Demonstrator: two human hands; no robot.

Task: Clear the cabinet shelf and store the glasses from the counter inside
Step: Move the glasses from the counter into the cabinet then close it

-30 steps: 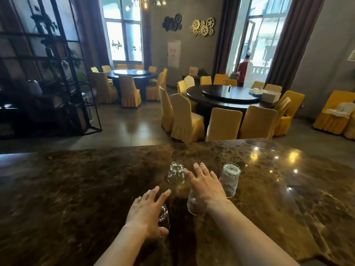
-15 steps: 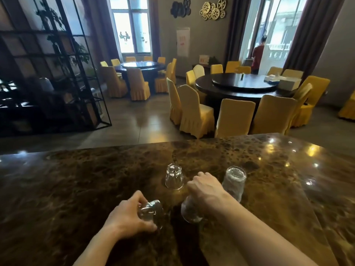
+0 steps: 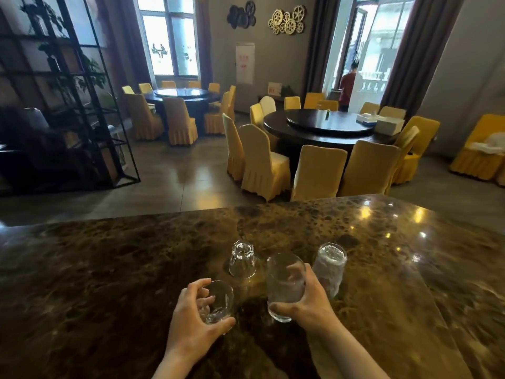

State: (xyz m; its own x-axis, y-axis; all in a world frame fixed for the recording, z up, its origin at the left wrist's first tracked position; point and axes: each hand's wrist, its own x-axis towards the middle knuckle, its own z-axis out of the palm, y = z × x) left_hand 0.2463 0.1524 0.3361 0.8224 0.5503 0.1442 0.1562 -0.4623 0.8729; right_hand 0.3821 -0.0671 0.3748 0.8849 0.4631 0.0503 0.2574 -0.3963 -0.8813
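Several clear glasses are on or just above a dark marble counter (image 3: 109, 269). My left hand (image 3: 191, 321) grips a short tumbler (image 3: 218, 300), tilted and lifted a little. My right hand (image 3: 308, 299) is wrapped around a tall glass (image 3: 284, 285), held upside down above the counter. Behind them a small curved glass (image 3: 241, 259) stands upside down on the counter. A tall textured glass (image 3: 329, 266) stands upside down just right of my right hand. No cabinet shelf is in view.
Beyond the counter's far edge are round dark tables (image 3: 325, 127) ringed with yellow-covered chairs (image 3: 317, 173). A black metal shelving unit (image 3: 62, 105) stands at the left. A person (image 3: 347, 87) stands by the far doorway.
Both hands have closed on glasses and raised them off the counter. The tall glass in my right hand came up; the tumbler in my left tilted. The camera moved closer.
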